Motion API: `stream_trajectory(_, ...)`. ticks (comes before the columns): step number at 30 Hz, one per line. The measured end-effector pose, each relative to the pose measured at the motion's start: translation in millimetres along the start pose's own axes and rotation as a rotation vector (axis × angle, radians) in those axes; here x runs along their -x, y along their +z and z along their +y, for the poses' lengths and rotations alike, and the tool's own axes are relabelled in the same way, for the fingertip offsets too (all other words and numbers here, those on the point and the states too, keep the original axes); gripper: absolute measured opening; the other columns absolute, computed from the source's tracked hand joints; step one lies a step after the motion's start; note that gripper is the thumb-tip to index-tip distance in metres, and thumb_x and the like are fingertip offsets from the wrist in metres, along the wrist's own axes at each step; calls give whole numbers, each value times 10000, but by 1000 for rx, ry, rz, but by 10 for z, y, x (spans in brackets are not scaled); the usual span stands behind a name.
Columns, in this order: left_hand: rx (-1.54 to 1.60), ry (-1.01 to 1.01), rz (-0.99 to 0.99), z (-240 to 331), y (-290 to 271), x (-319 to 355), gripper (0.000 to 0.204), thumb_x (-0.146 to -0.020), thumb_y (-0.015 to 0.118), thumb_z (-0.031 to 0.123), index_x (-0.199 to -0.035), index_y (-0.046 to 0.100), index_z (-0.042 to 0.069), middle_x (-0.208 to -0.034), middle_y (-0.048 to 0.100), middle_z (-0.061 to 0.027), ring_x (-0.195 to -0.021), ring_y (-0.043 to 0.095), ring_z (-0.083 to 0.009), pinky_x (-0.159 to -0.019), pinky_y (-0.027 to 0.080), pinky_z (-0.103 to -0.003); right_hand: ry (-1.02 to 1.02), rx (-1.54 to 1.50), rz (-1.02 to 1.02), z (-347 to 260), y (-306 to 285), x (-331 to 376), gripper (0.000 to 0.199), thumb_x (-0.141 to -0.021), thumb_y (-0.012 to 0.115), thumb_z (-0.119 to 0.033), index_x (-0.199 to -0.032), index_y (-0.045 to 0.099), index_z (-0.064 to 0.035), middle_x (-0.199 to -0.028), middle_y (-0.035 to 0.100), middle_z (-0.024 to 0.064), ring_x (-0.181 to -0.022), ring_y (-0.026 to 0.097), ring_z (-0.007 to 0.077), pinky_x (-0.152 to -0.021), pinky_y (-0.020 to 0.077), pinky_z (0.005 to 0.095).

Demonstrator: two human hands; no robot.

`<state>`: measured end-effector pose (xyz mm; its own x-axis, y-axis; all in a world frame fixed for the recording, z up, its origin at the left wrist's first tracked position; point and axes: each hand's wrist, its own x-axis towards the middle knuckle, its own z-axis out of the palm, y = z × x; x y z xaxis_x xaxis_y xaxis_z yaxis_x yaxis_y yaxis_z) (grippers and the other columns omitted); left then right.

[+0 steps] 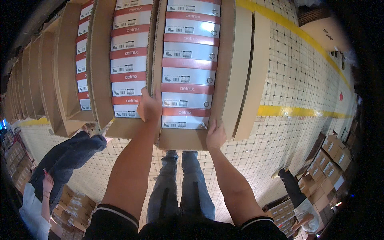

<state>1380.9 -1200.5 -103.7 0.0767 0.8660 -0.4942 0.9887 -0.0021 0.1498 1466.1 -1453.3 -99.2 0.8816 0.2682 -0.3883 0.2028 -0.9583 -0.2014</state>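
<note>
Flooring (296,80) of pale tiles with small dark marks at the corners spread around everything, crossed by yellow stripes (288,111). On it, a long row of cardboard cartons (47,80) curved away to the person's left. The nearest one, an open carton (181,139), stood directly ahead, just beyond the person's jeans (165,188), with folded-out flaps (256,76) along its right side. Just beside it on the left was a neighbouring carton (125,129), also open. A co-worker (66,168) in dark trousers was at the left, well apart from the person's hands, and another person (306,216) showed at the lower right.

Inside the open carton ran a column of white boxes (188,75) with red bands, their labelled ends facing up, each lying against the next.

Both hands were on cardboard rather than on those boxes. The left hand (150,106) was curled over the carton's left wall near its near corner, thumb and fingers parted only by the wall's edge. The right hand (216,136) pinched the opposite wall near the right corner, half closed, its undersides hidden. Smallest were the round grey rings (209,80) at the boxes' right ends.
</note>
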Motion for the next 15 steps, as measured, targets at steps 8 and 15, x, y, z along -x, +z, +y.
stream_trajectory(8,-20,-77,-56,21,-5,6,463,-918,553,465,-1162,497,76,-970,695,-201,-884,674,-396,-778,518,-493,54,-74,-28,-6,-16,15,353,-967,525,-349,-1124,606,-43,-938,679,226,-844,648,434,-716,505,507)
stream_trajectory(15,-4,-98,-78,34,-45,36,455,-928,536,483,-1174,473,105,-986,691,-209,-896,672,-397,-789,520,-486,49,13,-51,50,9,36,373,-950,570,-306,-1222,576,-51,-980,682,219,-862,659,410,-728,528,484)
